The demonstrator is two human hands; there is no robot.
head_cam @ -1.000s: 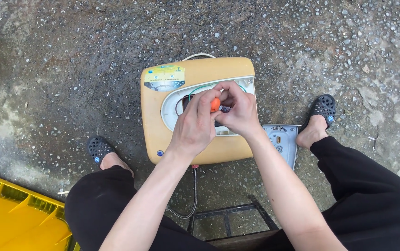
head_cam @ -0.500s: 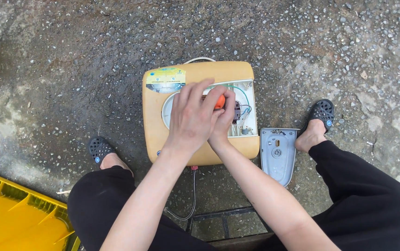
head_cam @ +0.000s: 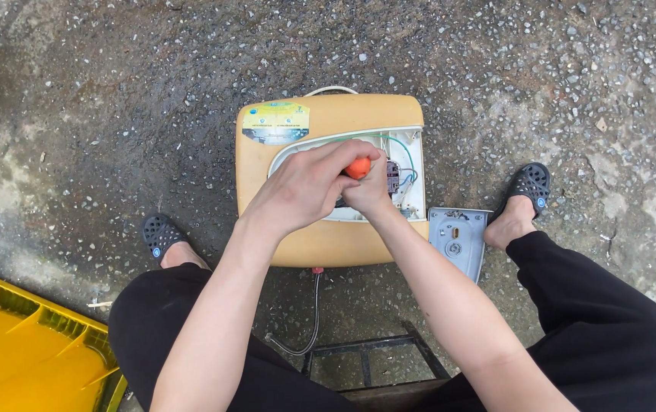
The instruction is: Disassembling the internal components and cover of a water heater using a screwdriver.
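Observation:
A yellow box-shaped appliance lies on the ground between my feet, its front cover off so that a white cavity with wires shows. My left hand is wrapped around the orange handle of a tool that points down into the cavity. My right hand sits just under and beside it, fingers closed near the tool's shaft; whether it grips the shaft or a part inside is hidden by the left hand.
A grey cover plate lies on the ground at the appliance's right. A grey hose runs from the appliance toward me. A yellow crate sits at lower left, a dark metal frame below. Wet gravelled concrete surrounds everything.
Both hands have shifted slightly on the tool over the cavity; the left hand now covers the handle from above and the right has dropped lower beside it.

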